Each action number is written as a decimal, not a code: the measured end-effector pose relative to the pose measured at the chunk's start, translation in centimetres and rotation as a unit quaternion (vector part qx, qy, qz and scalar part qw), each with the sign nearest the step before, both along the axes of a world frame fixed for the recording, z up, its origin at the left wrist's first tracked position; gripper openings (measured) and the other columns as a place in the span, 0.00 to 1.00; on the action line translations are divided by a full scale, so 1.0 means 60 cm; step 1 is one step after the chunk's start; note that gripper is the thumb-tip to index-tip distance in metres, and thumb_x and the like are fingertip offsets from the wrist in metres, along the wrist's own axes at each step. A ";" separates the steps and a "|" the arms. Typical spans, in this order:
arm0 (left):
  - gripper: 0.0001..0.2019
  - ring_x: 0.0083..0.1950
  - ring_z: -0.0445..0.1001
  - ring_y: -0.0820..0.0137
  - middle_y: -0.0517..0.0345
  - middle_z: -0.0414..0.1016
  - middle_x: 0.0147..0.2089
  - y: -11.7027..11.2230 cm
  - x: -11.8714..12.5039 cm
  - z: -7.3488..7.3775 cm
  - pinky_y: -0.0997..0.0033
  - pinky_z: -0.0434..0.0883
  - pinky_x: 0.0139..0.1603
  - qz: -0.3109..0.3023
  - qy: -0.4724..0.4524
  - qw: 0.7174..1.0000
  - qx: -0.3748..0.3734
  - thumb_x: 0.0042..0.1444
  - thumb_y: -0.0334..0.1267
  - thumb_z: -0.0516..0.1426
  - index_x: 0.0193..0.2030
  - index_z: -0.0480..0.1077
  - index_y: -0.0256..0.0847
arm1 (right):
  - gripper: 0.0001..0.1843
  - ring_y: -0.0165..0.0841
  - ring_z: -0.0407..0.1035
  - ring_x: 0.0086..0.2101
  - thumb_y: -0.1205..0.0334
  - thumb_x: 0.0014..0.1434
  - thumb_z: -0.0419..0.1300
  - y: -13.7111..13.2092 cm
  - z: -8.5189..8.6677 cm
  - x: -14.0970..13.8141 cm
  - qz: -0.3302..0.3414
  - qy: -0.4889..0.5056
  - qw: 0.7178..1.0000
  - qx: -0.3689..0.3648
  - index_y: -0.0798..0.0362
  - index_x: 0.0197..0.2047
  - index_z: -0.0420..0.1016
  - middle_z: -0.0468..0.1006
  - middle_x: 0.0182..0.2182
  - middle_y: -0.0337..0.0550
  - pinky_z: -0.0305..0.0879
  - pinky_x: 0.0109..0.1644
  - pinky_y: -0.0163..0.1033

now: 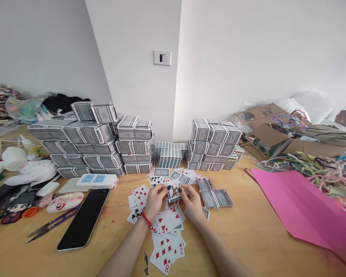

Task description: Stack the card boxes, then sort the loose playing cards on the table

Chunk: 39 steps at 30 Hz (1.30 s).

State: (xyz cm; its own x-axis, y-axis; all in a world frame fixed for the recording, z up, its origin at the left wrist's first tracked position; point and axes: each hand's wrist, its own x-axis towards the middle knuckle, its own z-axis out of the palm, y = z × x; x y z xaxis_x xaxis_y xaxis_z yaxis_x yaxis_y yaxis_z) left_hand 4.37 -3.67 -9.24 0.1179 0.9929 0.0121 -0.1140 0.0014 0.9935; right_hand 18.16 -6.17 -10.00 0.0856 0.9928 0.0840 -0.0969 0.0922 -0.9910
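My left hand [155, 200] and my right hand [192, 201] meet over the wooden table [248, 234], both pinching one small stack of playing cards [174, 191] with a face card on top. A red cord circles my left wrist. Loose cards [167, 246] lie face up in front of and beneath my hands, red hearts and diamonds among them, with a few clubs [135, 213] to the left. More cards [178, 176] are scattered just beyond my fingers. An opened card box [215, 197] lies flat to the right of my right hand.
Stacked card boxes [92, 148] stand at the back left and more card boxes [215, 144] at back centre-right. A black phone [83, 219], scissors [52, 226] and a power strip [96, 180] lie left. Pink paper [302, 207], coloured cords [314, 165] and cardboard boxes [276, 134] fill the right.
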 end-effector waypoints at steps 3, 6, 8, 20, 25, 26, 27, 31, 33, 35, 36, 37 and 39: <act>0.10 0.22 0.59 0.76 0.66 0.59 0.19 0.002 -0.004 -0.005 0.76 0.59 0.25 0.031 0.049 0.998 0.027 0.45 0.39 0.55 0.20 0.59 0.39 | 0.12 0.27 0.61 0.16 0.51 0.54 0.53 -0.008 0.003 -0.004 0.058 -0.006 0.998 0.006 0.52 0.35 0.62 0.66 0.18 0.33 0.57 0.20 0.32; 0.12 0.21 0.54 0.76 0.68 0.53 0.18 -0.001 -0.002 -0.006 0.77 0.56 0.24 0.046 0.075 0.995 0.041 0.44 0.38 0.54 0.18 0.53 0.40 | 0.11 0.26 0.60 0.15 0.52 0.54 0.52 -0.010 0.000 -0.001 0.076 -0.001 0.997 -0.003 0.51 0.32 0.59 0.66 0.18 0.32 0.55 0.17 0.31; 0.13 0.21 0.53 0.76 0.68 0.50 0.18 -0.006 0.003 -0.006 0.76 0.55 0.24 0.052 0.078 0.995 0.044 0.45 0.37 0.53 0.18 0.51 0.41 | 0.11 0.26 0.60 0.13 0.52 0.54 0.52 -0.008 -0.005 0.002 0.083 0.006 0.996 -0.016 0.50 0.31 0.57 0.66 0.17 0.31 0.54 0.16 0.30; 0.11 0.20 0.58 0.72 0.66 0.55 0.18 -0.024 0.010 0.004 0.74 0.53 0.23 0.133 0.272 0.944 0.130 0.56 0.41 0.44 0.24 0.53 0.43 | 0.14 0.24 0.52 0.11 0.47 0.55 0.48 -0.020 0.005 -0.026 0.081 -0.049 0.995 -0.026 0.49 0.34 0.52 0.59 0.11 0.24 0.48 0.14 0.27; 0.12 0.20 0.60 0.72 0.65 0.59 0.19 -0.022 0.008 0.003 0.74 0.55 0.23 0.130 0.207 0.964 0.107 0.55 0.46 0.46 0.25 0.58 0.43 | 0.18 0.23 0.51 0.10 0.44 0.53 0.49 -0.017 0.004 -0.029 0.055 -0.010 0.998 -0.026 0.50 0.34 0.54 0.60 0.10 0.25 0.46 0.13 0.27; 0.13 0.19 0.60 0.72 0.65 0.59 0.18 -0.022 0.008 0.002 0.73 0.55 0.22 0.119 0.188 0.971 0.087 0.56 0.47 0.45 0.26 0.59 0.43 | 0.18 0.23 0.51 0.10 0.43 0.53 0.49 -0.015 0.003 -0.028 0.041 -0.003 0.999 -0.025 0.50 0.34 0.55 0.61 0.11 0.25 0.46 0.13 0.28; 0.15 0.18 0.60 0.72 0.65 0.59 0.17 -0.024 0.008 0.000 0.73 0.55 0.21 0.100 0.173 0.977 0.069 0.56 0.48 0.44 0.26 0.59 0.42 | 0.19 0.24 0.52 0.10 0.43 0.53 0.50 -0.014 0.003 -0.027 0.029 0.002 0.999 -0.023 0.50 0.34 0.55 0.61 0.11 0.26 0.47 0.13 0.28; 0.16 0.18 0.59 0.73 0.64 0.60 0.15 -0.027 0.007 -0.003 0.73 0.53 0.22 0.034 0.216 0.970 0.101 0.56 0.47 0.45 0.21 0.57 0.42 | 0.20 0.25 0.54 0.11 0.42 0.52 0.50 -0.011 0.001 -0.021 0.013 0.005 1.000 -0.017 0.51 0.35 0.56 0.62 0.11 0.27 0.49 0.14 0.29; 0.16 0.18 0.58 0.73 0.63 0.59 0.15 -0.027 0.008 -0.003 0.73 0.52 0.23 0.040 0.264 0.954 0.134 0.55 0.45 0.46 0.19 0.56 0.42 | 0.19 0.25 0.54 0.11 0.43 0.53 0.50 -0.010 0.000 -0.019 0.023 0.001 1.000 -0.018 0.51 0.35 0.56 0.62 0.11 0.27 0.49 0.14 0.29; 0.16 0.18 0.58 0.73 0.63 0.59 0.15 -0.027 0.008 -0.002 0.72 0.52 0.23 0.044 0.286 0.948 0.134 0.56 0.44 0.46 0.19 0.57 0.42 | 0.18 0.25 0.54 0.11 0.43 0.53 0.50 -0.010 0.000 -0.018 0.031 0.000 0.999 -0.018 0.50 0.35 0.56 0.62 0.11 0.27 0.49 0.15 0.29; 0.17 0.18 0.59 0.73 0.63 0.59 0.14 -0.026 0.008 -0.002 0.73 0.52 0.23 0.038 0.286 0.949 0.125 0.56 0.44 0.45 0.18 0.57 0.42 | 0.18 0.25 0.54 0.12 0.43 0.53 0.50 -0.009 0.000 -0.018 0.034 0.002 0.999 -0.019 0.50 0.35 0.56 0.62 0.11 0.27 0.49 0.15 0.29; 0.17 0.18 0.59 0.73 0.63 0.59 0.14 -0.026 0.007 -0.002 0.73 0.52 0.23 0.030 0.278 0.954 0.112 0.56 0.44 0.45 0.18 0.57 0.42 | 0.18 0.25 0.54 0.12 0.44 0.53 0.50 -0.009 0.001 -0.018 0.036 0.004 0.999 -0.019 0.50 0.35 0.55 0.62 0.11 0.27 0.49 0.15 0.29; 0.18 0.18 0.60 0.73 0.63 0.59 0.14 -0.025 0.006 -0.003 0.73 0.53 0.23 0.013 0.243 0.966 0.086 0.56 0.46 0.44 0.18 0.56 0.42 | 0.18 0.24 0.52 0.11 0.44 0.53 0.50 -0.009 0.003 -0.017 0.041 0.009 0.999 -0.021 0.51 0.35 0.55 0.61 0.11 0.26 0.48 0.15 0.29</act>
